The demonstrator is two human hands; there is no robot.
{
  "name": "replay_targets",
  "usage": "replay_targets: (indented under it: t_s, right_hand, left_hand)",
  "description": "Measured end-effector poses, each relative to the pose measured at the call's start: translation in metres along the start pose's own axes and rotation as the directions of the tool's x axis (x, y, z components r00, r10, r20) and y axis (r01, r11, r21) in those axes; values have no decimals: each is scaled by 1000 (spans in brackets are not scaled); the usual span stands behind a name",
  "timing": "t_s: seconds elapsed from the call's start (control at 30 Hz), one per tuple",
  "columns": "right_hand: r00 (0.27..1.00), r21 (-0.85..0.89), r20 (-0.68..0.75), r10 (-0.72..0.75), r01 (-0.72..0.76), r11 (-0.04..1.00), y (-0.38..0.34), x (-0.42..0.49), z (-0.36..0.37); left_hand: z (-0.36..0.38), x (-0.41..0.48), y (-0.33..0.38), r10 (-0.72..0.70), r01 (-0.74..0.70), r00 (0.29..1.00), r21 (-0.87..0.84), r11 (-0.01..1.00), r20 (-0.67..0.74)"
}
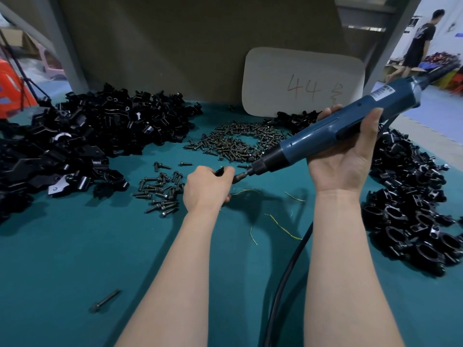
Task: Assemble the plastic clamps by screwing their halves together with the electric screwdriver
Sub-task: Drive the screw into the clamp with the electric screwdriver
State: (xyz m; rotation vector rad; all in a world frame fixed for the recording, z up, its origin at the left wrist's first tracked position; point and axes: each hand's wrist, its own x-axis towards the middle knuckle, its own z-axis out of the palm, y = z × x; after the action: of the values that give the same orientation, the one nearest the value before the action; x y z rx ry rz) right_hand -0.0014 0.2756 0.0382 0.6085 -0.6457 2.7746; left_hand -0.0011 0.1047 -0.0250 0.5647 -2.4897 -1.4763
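Note:
My right hand (343,156) grips the blue electric screwdriver (333,131), held slanted with its tip (241,175) pointing down-left. My left hand (206,187) is curled round a small black clamp part (220,172), mostly hidden in the fist, and the screwdriver tip meets it. A big heap of black clamp halves (82,144) lies at the left. Another heap of black clamps (411,204) lies at the right. Dark screws lie in a large pile (235,141) behind my hands and a smaller cluster (160,190) left of my left hand.
The bench has a teal mat (75,259). A single long bolt (105,301) lies near the front left. The screwdriver's black cable (285,279) runs down between my forearms. A white card marked 44 (303,83) leans on the back panel. A person walks at far right.

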Motion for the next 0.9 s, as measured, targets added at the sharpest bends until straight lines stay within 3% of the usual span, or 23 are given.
replay_targets:
  t_s: [0.27,0.67,0.77,0.9]
  right_hand:
    - [1000,-43,-17,-13,13,999,1,-1,2]
    - [990,-315,-91,-112,78,946,8,1,17]
    - [975,-304,-143,-171,121,945,11,2,14]
    - [933,-347,-253,-255,158,924,15,6,-2]
  left_hand:
    - [-1,-1,0,-9,9,1000,1,1000,-2]
    - [-2,0,0,-48,47,999,-97,994,-7]
    - [-7,1,3,-15,2,998,-199,980,-64]
    - [-2,0,1,47,-55,998,-227,972,-40]
